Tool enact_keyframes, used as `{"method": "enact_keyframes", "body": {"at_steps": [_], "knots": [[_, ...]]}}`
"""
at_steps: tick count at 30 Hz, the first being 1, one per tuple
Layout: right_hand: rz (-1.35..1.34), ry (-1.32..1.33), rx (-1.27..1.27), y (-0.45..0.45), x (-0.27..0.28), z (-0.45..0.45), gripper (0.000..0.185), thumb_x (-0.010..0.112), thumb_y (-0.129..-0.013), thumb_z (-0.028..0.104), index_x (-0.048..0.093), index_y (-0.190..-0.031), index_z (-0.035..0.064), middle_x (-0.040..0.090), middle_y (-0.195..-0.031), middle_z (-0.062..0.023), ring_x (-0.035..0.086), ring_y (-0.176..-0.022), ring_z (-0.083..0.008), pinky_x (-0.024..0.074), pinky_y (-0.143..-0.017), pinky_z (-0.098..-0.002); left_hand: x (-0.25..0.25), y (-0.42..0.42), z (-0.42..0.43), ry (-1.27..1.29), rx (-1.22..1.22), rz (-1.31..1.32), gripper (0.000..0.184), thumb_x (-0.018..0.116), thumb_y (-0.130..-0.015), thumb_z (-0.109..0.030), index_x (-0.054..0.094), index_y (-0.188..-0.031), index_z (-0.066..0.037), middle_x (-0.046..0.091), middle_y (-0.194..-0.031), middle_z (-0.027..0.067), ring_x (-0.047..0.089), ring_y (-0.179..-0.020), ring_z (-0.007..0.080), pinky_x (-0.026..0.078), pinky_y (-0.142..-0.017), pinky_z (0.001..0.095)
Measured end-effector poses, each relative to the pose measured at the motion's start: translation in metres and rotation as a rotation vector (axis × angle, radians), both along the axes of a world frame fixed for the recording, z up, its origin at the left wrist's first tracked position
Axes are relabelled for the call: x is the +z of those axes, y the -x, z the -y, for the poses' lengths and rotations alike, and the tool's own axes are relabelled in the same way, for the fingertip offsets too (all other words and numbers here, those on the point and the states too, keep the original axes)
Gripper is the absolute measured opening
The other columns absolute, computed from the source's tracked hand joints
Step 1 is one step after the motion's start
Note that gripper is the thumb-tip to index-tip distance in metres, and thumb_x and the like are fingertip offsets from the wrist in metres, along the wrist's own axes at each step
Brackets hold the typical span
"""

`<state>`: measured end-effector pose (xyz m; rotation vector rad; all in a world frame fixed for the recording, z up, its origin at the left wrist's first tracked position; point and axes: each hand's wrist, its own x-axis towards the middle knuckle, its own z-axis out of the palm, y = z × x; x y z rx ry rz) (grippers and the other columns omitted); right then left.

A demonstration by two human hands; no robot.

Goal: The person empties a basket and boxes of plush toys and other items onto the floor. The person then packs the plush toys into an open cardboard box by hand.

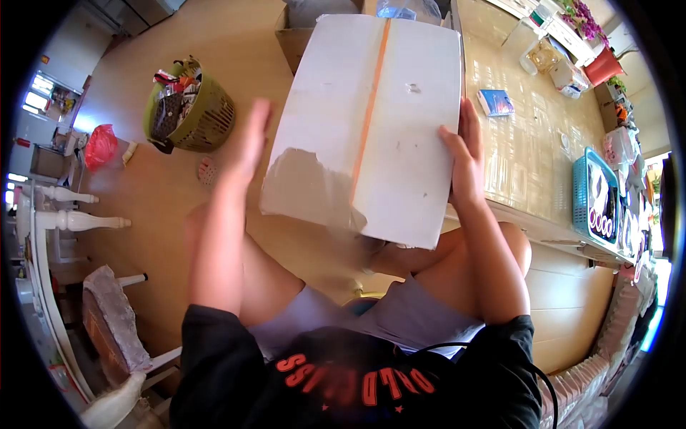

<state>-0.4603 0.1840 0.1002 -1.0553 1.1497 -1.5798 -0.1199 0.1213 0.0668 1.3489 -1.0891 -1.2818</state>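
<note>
A large white cardboard box (329, 107) is in front of my knees, an orange strip running along its middle. Its near left corner shows a torn brown patch (296, 182), and the near edge is smeared by motion. Against the box's right side rests my right hand (468, 157), its thumb over the edge and its fingers along the side wall. My left hand (249, 143) is apart from the box, just left of it, blurred, with fingers stretched out and nothing in them. What supports the box from below is hidden.
A green basket (211, 118) full of items stands on the floor at left, near a red plastic bag (101, 148). An open carton (289, 39) sits behind the box. On the right, a table (532, 150) carries a small blue packet (495, 103) and a blue basket (582, 189).
</note>
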Motion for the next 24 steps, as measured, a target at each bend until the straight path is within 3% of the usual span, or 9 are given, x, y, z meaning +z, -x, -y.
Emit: {"method": "enact_keyframes", "body": {"at_steps": [1, 4, 7, 9, 12, 15, 16, 20, 24], "knots": [[0.031, 0.000, 0.045, -0.003, -0.002, -0.007, 0.071, 0.054, -0.095, 0.022, 0.021, -0.155, 0.0001, 0.026, -0.159, -0.0155, 0.026, -0.146, -0.0260, 0.0225, -0.118, -0.0366, -0.004, 0.015, -0.005, 0.000, -0.062, 0.071, 0.069, 0.037, -0.103, -0.053, 0.041, -0.146, 0.001, 0.051, -0.146, 0.0122, 0.049, -0.133, 0.0228, 0.032, -0.114, 0.0368], [0.043, -0.030, 0.102, -0.015, -0.005, -0.021, 0.072, 0.042, -0.097, 0.039, 0.021, -0.156, 0.0038, 0.033, -0.156, -0.0143, 0.036, -0.140, -0.0251, 0.0296, -0.115, -0.0355, 0.025, 0.033, -0.022, -0.282, -0.231, -0.395, 0.069, 0.035, -0.103, -0.053, 0.040, -0.147, 0.000, 0.052, -0.143, 0.0101, 0.051, -0.128, 0.0204, 0.043, -0.105, 0.0349], [0.061, -0.009, 0.139, -0.006, -0.024, -0.015, 0.074, 0.045, -0.095, 0.036, 0.019, -0.157, 0.0048, 0.032, -0.155, -0.0155, 0.037, -0.139, -0.0262, 0.0306, -0.114, -0.0381, 0.019, 0.036, -0.030, -0.233, -0.163, -0.482, 0.064, 0.036, -0.104, -0.051, 0.042, -0.146, -0.002, 0.055, -0.137, 0.0091, 0.054, -0.122, 0.0185, 0.050, -0.097, 0.0347], [0.151, -0.077, 0.201, -0.004, -0.005, -0.021, 0.075, 0.046, -0.094, 0.035, 0.019, -0.157, 0.0060, 0.036, -0.153, -0.0146, 0.043, -0.133, -0.0259, 0.0355, -0.110, -0.0375, 0.009, 0.023, -0.035, -0.069, -0.396, -0.634, 0.061, 0.039, -0.104, -0.049, 0.044, -0.144, -0.004, 0.056, -0.137, 0.0090, 0.055, -0.121, 0.0192, 0.049, -0.098, 0.0352], [0.257, -0.023, 0.226, -0.002, 0.046, -0.023, 0.075, 0.048, -0.092, 0.031, 0.021, -0.157, 0.0046, 0.038, -0.152, -0.0148, 0.041, -0.134, -0.0244, 0.0331, -0.110, -0.0343, 0.033, 0.018, -0.051, -0.036, -0.264, -0.513, 0.062, 0.039, -0.103, -0.050, 0.044, -0.144, -0.004, 0.055, -0.137, 0.0090, 0.055, -0.122, 0.0195, 0.049, -0.099, 0.0355], [0.146, 0.162, 0.164, 0.006, 0.102, -0.032, 0.071, 0.049, -0.089, 0.025, 0.030, -0.153, -0.0002, 0.038, -0.152, -0.0147, 0.036, -0.139, -0.0257, 0.0256, -0.115, -0.0336, 0.075, 0.003, -0.070, 0.056, -0.163, -0.332, 0.062, 0.039, -0.103, -0.050, 0.044, -0.144, -0.004, 0.055, -0.137, 0.0091, 0.054, -0.122, 0.0197, 0.048, -0.099, 0.0358], [0.142, 0.338, 0.182, 0.003, 0.114, -0.038, 0.071, 0.049, -0.088, 0.024, 0.032, -0.152, -0.0008, 0.038, -0.153, -0.0159, 0.033, -0.142, -0.0267, 0.0225, -0.116, -0.0343, 0.088, -0.002, -0.076, 0.087, -0.132, -0.276, 0.062, 0.039, -0.103, -0.051, 0.044, -0.144, -0.004, 0.055, -0.137, 0.0091, 0.054, -0.122, 0.0198, 0.048, -0.099, 0.0359], [0.020, 0.741, 0.211, 0.007, 0.148, -0.074, 0.071, 0.050, -0.085, 0.023, 0.035, -0.151, -0.0009, 0.034, -0.154, -0.0203, 0.026, -0.146, -0.0309, 0.0176, -0.118, -0.0372, 0.136, -0.035, -0.108, 0.208, 0.036, -0.071, 0.063, 0.039, -0.103, -0.051, 0.044, -0.144, -0.004, 0.055, -0.137, 0.0092, 0.054, -0.122, 0.0202, 0.048, -0.099, 0.0363], [-0.027, 0.787, 0.119, 0.014, 0.162, -0.090, 0.071, 0.051, -0.084, 0.021, 0.036, -0.150, -0.0001, 0.028, -0.155, -0.0248, 0.022, -0.147, -0.0353, 0.0152, -0.119, -0.0403, 0.189, -0.074, -0.123, 0.345, 0.203, -0.005, 0.064, 0.039, -0.103, -0.052, 0.044, -0.144, -0.004, 0.054, -0.138, 0.0092, 0.054, -0.122, 0.0205, 0.048, -0.100, 0.0367]]}}
